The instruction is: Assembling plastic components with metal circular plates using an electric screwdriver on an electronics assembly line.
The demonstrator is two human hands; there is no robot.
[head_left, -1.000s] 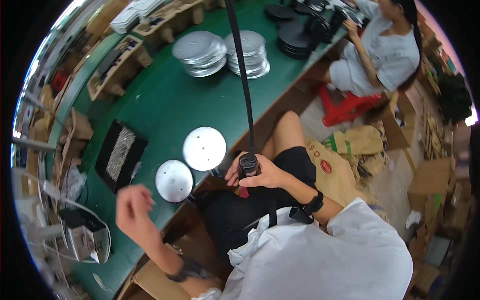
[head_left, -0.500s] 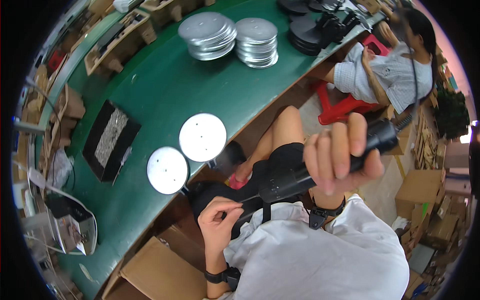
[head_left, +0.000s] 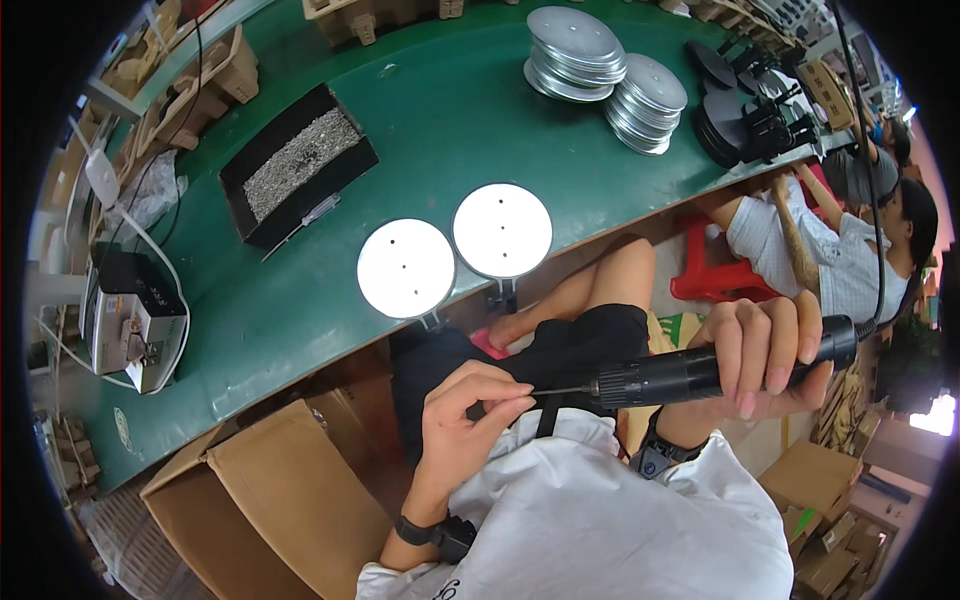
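At lower centre we see the left hand (head_left: pixel 470 420) pinching the bit tip of a black electric screwdriver (head_left: pixel 720 370), which the right hand (head_left: pixel 765 350) grips at centre right. Two white discs (head_left: pixel 455 250) sit on the green table (head_left: pixel 300 320); two stacks of metal discs (head_left: pixel 605 75) stand in the upper centre of the frame.

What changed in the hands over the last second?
The right hand lifted the black electric screwdriver from upright in the lap to level across the chest. The left hand came in from the side and pinched its bit tip. The two round discs stayed put.
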